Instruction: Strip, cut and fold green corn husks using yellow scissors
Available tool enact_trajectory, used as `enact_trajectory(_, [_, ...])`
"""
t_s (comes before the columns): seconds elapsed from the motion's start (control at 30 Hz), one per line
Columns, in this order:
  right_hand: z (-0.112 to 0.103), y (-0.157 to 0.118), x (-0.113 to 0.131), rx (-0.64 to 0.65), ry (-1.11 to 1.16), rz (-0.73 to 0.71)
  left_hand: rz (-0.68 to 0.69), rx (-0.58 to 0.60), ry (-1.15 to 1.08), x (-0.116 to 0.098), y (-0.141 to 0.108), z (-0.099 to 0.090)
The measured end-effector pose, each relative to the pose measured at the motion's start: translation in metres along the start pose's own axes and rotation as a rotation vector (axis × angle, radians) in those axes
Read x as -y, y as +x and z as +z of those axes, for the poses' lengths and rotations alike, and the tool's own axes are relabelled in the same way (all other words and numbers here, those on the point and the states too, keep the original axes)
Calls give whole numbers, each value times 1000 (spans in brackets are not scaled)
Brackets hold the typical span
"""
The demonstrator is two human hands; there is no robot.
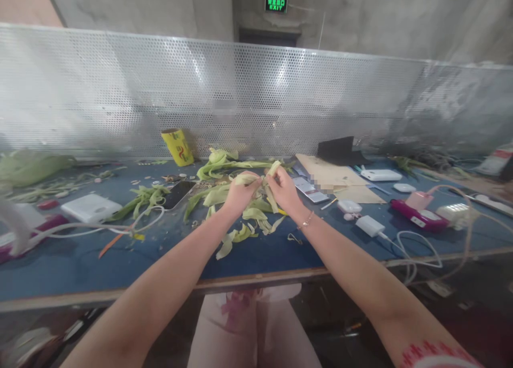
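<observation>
Above the middle of the blue table, my left hand and my right hand come close together, fingers pinched. Between them is a pale green leaf strip, perhaps a husk; one end sticks up past my right fingers and another part hangs below them. My left fingers also close on pale leaf material, partly hidden by the hand. Loose green leaves lie behind my hands, and curled pale pieces are scattered in front of them. A bracelet circles my right wrist.
A perforated metal screen stands along the table's back. Left are a yellow tube, a dark phone and a white box. To the right lie a lit phone, brown paper, a white charger with cable, and a purple power strip.
</observation>
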State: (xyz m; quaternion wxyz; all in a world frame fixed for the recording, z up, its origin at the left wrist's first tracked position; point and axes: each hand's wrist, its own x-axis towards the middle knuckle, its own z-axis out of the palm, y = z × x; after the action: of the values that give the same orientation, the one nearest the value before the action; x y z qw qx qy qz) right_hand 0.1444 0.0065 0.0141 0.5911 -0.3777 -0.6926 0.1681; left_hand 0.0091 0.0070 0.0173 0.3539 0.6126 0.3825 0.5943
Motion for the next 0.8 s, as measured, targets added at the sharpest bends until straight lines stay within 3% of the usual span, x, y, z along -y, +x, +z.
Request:
enact_trajectory(0.33, [-1, -1, 4, -2, 1, 24, 75, -37, 95, -6, -5, -1])
enact_trajectory(0.8, [-1, 0, -2, 26, 50, 32, 47, -46, 69, -6, 1, -4])
